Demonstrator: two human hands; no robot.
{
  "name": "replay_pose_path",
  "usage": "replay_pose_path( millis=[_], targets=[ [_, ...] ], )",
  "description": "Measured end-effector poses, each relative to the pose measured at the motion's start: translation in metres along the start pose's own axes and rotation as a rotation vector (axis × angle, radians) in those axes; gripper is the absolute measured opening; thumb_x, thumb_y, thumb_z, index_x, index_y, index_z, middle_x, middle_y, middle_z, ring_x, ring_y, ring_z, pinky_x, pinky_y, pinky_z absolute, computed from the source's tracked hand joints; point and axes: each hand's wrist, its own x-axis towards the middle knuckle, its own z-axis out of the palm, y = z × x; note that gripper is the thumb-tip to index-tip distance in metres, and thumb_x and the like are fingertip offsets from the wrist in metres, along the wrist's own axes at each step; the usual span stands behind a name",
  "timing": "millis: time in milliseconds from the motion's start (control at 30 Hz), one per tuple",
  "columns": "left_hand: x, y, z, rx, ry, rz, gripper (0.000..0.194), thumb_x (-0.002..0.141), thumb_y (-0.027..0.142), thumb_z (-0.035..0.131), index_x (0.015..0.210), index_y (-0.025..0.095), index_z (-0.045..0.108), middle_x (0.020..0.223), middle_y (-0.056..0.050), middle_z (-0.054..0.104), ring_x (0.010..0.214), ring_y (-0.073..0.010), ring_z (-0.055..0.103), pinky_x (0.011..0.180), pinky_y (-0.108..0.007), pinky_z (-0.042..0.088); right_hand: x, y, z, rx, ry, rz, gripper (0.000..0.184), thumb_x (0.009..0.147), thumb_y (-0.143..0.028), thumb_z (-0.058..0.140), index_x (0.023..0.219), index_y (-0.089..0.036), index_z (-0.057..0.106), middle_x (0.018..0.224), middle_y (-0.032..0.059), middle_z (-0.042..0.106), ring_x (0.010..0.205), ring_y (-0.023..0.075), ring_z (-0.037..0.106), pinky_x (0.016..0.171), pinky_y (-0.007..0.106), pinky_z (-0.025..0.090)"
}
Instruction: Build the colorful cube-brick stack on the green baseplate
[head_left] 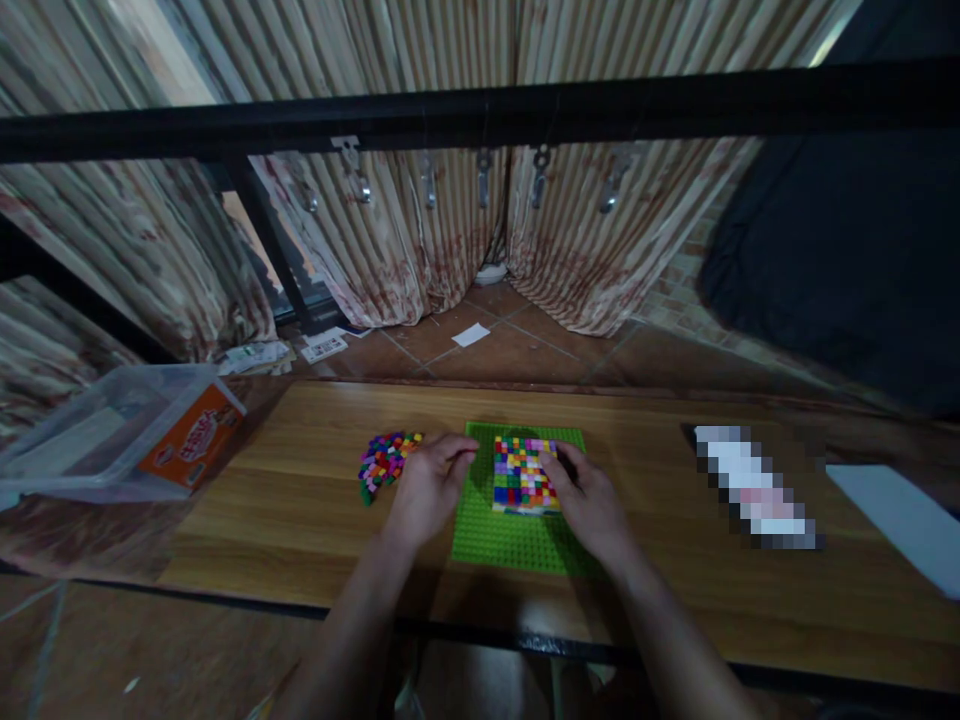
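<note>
A green studded baseplate [480,545] lies on the wooden table. On it sits a square block of small multicoloured toy bricks [517,475]. My right hand [596,505] rests at the block's right side, thumb on its top and fingers around the far right edge. Just left of the block, over the baseplate's left edge, my left hand [435,480] is closed in a pinch. A tiny reddish spot shows at its fingertips, too small to name. Beside that hand, on the left, is a pile of loose coloured bricks [382,460], partly hidden by it.
A clear plastic box [112,480] with an orange label stands past the table's left end. To the right lie a blurred-out flat object [754,490] and a white sheet [900,515]. A dark rail [480,115] with metal hooks crosses above, before striped curtains [420,240].
</note>
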Motion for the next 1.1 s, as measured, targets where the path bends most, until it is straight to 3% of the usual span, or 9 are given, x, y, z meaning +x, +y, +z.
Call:
replay_pose_path(
  millis=[167, 333, 467, 600, 767, 1100],
  targets=[
    [-0.003, 0.017, 0.008, -0.048, -0.024, 0.078, 0.016, 0.087, 0.016, 0.055, 0.092, 0.021, 0.069, 0.091, -0.003, 0.069, 0.086, -0.0135, 0.065, 0.078, -0.026, 0.052, 0.0, 0.001, 0.0, 0.008, 0.002, -0.009, 0.049, 0.088, -0.054, 0.042, 0.115, -0.018, 0.061, 0.101, 0.0089, 0.072, 0.09, 0.0231, 0.066, 0.081, 0.035, 0.049],
    [-0.005, 0.021, 0.016, -0.042, 0.02, 0.022, 0.017, 0.083, 0.012, 0.058, 0.098, 0.019, 0.062, 0.091, -0.002, 0.069, 0.083, -0.0133, 0.066, 0.079, -0.027, 0.054, 0.0, 0.0, 0.0, 0.003, 0.011, -0.006, 0.049, 0.088, -0.054, 0.042, 0.115, -0.018, 0.061, 0.101, 0.009, 0.072, 0.09, 0.0229, 0.066, 0.081, 0.034, 0.049],
    [-0.003, 0.022, 0.02, 0.005, -0.063, 0.085, 0.01, 0.086, 0.017, 0.056, 0.092, 0.021, 0.063, 0.092, -0.003, 0.069, 0.086, -0.0149, 0.066, 0.08, -0.029, 0.053, 0.0, 0.0, 0.001, -0.009, 0.018, 0.004, 0.049, 0.088, -0.054, 0.042, 0.116, -0.018, 0.061, 0.101, 0.009, 0.071, 0.09, 0.0232, 0.066, 0.081, 0.034, 0.049],
    [0.0, 0.023, 0.023, 0.031, -0.114, 0.161, 0.015, 0.09, 0.02, 0.052, 0.088, 0.021, 0.067, 0.093, -0.004, 0.067, 0.087, -0.015, 0.064, 0.08, -0.028, 0.052, 0.0, 0.001, 0.002, 0.002, 0.023, -0.01, 0.05, 0.088, -0.055, 0.042, 0.115, -0.018, 0.061, 0.102, 0.0093, 0.071, 0.092, 0.0237, 0.066, 0.082, 0.035, 0.049],
    [0.001, 0.021, 0.029, 0.04, -0.076, 0.167, 0.017, 0.09, 0.021, 0.053, 0.086, 0.021, 0.07, 0.092, -0.005, 0.068, 0.085, -0.0149, 0.064, 0.08, -0.029, 0.052, 0.0, 0.002, 0.001, -0.002, 0.01, 0.0, 0.049, 0.088, -0.054, 0.042, 0.117, -0.019, 0.06, 0.103, 0.0089, 0.071, 0.092, 0.0232, 0.065, 0.083, 0.036, 0.049],
    [-0.003, 0.024, 0.035, 0.11, 0.045, 0.084, 0.023, 0.085, 0.014, 0.057, 0.105, 0.023, 0.065, 0.093, -0.002, 0.072, 0.089, -0.0169, 0.065, 0.084, -0.033, 0.052, 0.0, 0.001, 0.001, -0.012, 0.009, -0.021, 0.05, 0.089, -0.053, 0.041, 0.116, -0.016, 0.06, 0.103, 0.0102, 0.07, 0.094, 0.0231, 0.065, 0.084, 0.034, 0.048]
  ],
)
